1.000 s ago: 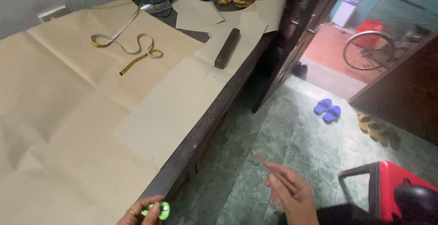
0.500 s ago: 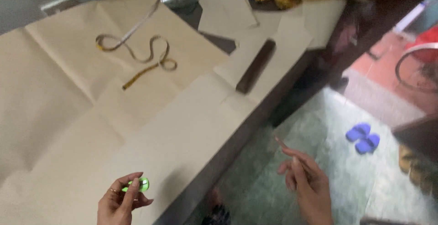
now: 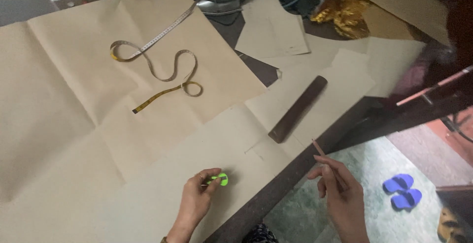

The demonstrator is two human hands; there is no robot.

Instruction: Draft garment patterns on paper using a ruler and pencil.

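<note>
Pencil (image 3: 326, 162) and small green thing (image 3: 219, 179): each pinched in one hand, both low in the view by the edge of the big table (image 3: 290, 174) covered in brown paper (image 3: 74, 100). Going from big to small: paper sheets all over the top, a long tape measure (image 3: 157, 63) curled far up on the paper, a dark wooden ruler (image 3: 298, 109) lying slanted near the edge, two blue slippers (image 3: 404, 191) down on the green floor. Left hand (image 3: 197, 201) curled over the paper, fingers closed on the green thing; right hand (image 3: 340, 194) out past the edge, fingers closed on the thin pencil, tip pointing up.
</note>
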